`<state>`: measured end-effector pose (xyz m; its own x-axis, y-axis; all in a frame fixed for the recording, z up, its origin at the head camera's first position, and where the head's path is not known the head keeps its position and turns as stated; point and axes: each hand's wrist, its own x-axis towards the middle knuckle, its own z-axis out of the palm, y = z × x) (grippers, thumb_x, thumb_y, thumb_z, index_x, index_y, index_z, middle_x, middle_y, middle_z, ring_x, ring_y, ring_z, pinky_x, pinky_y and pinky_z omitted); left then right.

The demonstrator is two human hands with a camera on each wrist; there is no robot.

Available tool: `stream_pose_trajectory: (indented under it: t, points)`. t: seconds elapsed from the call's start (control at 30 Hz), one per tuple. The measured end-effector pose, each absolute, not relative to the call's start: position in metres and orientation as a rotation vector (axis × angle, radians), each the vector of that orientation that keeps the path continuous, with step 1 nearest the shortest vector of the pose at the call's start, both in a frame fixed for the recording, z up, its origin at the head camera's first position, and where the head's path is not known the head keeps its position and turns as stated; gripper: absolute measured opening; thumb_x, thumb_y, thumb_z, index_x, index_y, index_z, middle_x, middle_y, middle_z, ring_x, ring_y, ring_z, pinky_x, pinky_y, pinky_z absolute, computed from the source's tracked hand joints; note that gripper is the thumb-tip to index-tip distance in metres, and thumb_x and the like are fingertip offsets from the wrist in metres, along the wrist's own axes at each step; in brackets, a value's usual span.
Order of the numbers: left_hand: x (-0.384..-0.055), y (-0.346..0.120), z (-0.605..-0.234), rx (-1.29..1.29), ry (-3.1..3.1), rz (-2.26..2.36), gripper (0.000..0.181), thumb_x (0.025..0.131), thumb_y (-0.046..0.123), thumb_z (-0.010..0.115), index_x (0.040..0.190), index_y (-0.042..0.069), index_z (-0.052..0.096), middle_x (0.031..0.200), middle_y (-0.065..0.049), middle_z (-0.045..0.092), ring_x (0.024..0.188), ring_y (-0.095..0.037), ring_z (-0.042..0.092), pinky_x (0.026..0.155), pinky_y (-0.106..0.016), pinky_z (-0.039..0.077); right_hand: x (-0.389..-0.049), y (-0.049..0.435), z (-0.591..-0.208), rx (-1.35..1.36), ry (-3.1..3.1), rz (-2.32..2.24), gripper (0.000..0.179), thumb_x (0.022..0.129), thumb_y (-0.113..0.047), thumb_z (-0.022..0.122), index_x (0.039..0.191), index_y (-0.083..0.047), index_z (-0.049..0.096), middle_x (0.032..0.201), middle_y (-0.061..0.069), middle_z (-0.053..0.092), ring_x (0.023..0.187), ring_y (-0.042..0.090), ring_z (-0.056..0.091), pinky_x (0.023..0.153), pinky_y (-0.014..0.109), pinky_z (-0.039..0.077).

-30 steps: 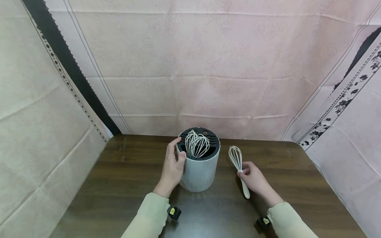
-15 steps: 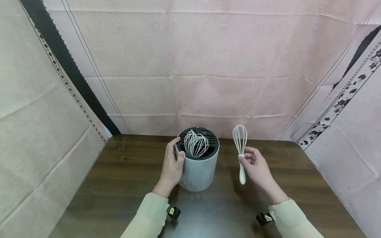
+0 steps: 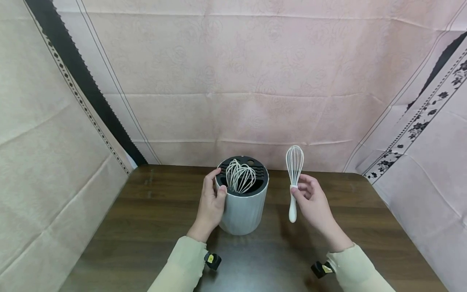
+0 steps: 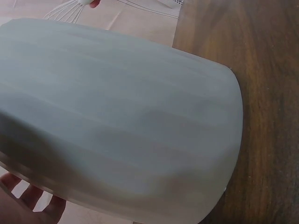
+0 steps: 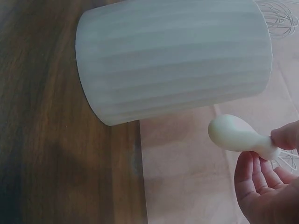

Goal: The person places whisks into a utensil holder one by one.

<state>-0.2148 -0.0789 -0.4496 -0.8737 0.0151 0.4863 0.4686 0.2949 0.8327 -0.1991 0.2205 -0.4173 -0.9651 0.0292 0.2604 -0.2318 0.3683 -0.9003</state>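
Observation:
A white ribbed utensil holder (image 3: 243, 215) with a black slotted top stands upright on the table. Wire loops of whisks (image 3: 240, 177) stick up from its opening; how many is hard to tell. My left hand (image 3: 211, 202) grips the holder's left side near the rim, thumb in front and fingers around the far side. To the right, held upright above the table and apart from the holder, is a small white whisk (image 3: 294, 164). My right hand (image 3: 313, 198) pinches it at the top of its handle (image 5: 238, 135), wires up, as the right wrist view also shows.
The brown wooden table (image 3: 157, 227) reaches back to a pale pink cloth wall (image 3: 270, 81). More pale cloth hangs at the left (image 3: 47, 182) and right sides. Each wrist carries a small black camera (image 3: 213, 260).
My right hand has lifted the small whisk off the tabletop and turned it upright, drawing it slightly left over the last half second. My left hand stays on the utensil holder.

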Motion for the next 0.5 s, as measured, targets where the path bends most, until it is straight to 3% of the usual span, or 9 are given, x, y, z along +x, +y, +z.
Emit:
stream_pose_trajectory:
  t: [0.5]
  points:
    - [-0.216, -0.079, -0.451, -0.443, -2.17, -1.598, 0.049, 0.099, 0.035, 0.044, 0.146, 0.028, 0.029, 0.145, -0.003, 0.033, 0.125, -0.022, 0.04, 0.1, -0.053, 0.038, -0.197, 0.199, -0.388, 0.223, -2.172, 1.715, 0.046, 0.096, -0.016, 0.059, 0.136, 0.001, 0.045, 0.116, 0.019, 0.059, 0.093, 0.012, 0.063, 0.08, 0.02, 0.051]
